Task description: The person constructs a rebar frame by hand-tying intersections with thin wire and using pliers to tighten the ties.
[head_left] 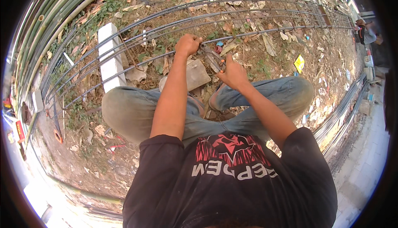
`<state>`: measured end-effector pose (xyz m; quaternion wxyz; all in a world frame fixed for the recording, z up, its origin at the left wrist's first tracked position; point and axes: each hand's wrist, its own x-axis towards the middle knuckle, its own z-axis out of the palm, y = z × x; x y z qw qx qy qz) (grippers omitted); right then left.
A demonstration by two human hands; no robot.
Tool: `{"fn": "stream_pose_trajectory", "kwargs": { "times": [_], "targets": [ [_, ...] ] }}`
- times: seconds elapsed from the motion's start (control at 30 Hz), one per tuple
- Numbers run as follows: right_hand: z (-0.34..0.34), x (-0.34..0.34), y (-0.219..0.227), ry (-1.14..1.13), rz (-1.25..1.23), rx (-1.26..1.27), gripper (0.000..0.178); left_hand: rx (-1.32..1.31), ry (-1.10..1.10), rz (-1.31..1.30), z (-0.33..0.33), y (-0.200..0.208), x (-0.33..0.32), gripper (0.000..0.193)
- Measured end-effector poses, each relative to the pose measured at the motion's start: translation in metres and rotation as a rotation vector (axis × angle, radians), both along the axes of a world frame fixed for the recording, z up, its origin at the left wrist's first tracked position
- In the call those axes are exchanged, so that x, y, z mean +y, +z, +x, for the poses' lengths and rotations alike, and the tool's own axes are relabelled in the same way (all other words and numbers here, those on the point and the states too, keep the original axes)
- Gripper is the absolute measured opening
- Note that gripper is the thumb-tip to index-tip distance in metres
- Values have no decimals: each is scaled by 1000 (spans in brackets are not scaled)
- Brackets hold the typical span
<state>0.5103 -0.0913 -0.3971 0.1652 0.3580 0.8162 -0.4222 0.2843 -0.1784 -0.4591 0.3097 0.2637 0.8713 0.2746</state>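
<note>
Several long steel reinforcing bars (pixel 244 32) run across in front of me, with thin steel ties crossing them. My left hand (pixel 188 44) is closed at the nearest bar, and what its fingers hold is hidden. My right hand (pixel 233 73) grips pincers (pixel 212 58) with orange on the handles. Their jaws reach up and left to the near bar, just right of my left hand. Further left, the bars pass over a long white block (pixel 108 41). A flat grey stone slab (pixel 195 74) lies on the ground below my left hand, between my knees.
Bamboo poles (pixel 45 24) are stacked at the far left. Bundled steel rods (pixel 344 118) lie to the right beside pale paving (pixel 360 157). Dry leaves, grass and litter, with a yellow wrapper (pixel 299 63), cover the ground. Another person (pixel 369 33) is at the far right.
</note>
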Motion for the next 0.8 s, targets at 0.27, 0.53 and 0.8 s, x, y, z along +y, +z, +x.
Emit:
{"fn": "stream_pose_trajectory", "kwargs": {
  "times": [0.27,0.53,0.8],
  "targets": [
    [0,2,2,304,737,66,33,-92,26,-1,0,-1,1,33],
    [-12,3,-1,-75,-479,-156,40,2,19,42,4,4,-2,36],
    [17,9,8,293,933,458,40,-63,25,15,-2,-6,1,33]
  ]
}}
